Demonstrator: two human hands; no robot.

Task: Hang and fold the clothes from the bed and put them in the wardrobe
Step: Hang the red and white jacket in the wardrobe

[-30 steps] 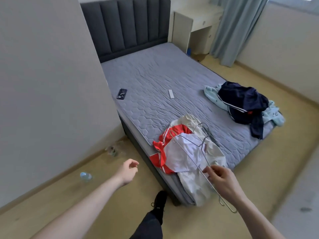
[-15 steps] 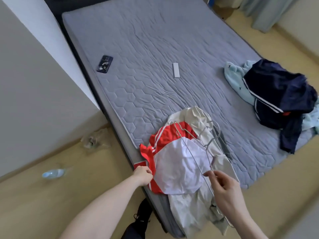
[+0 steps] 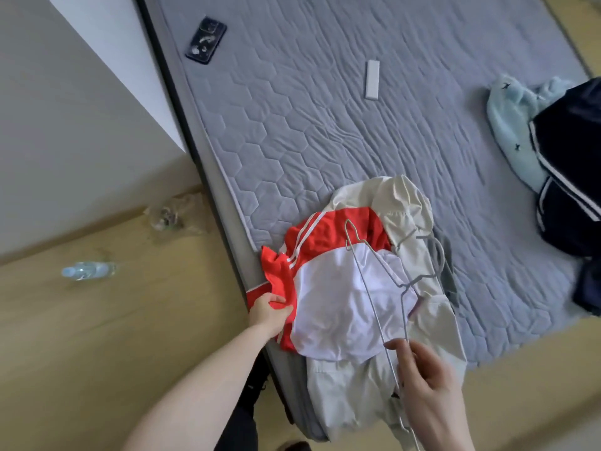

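A red and white shirt lies on a cream garment at the near corner of the grey bed. My left hand grips the shirt's red edge at the mattress side. My right hand pinches a thin wire hanger that lies across the shirt. A second grey hanger rests on the cream garment. Further right, a navy garment is heaped on a pale blue one.
A dark phone and a white remote lie on the mattress. On the wooden floor to the left are a plastic water bottle and a crumpled clear bag. A pale wall panel stands at the left.
My left hand moved from open air to the bed edge and took hold of the red shirt. The view came closer and tilted down. My right hand kept the hanger.
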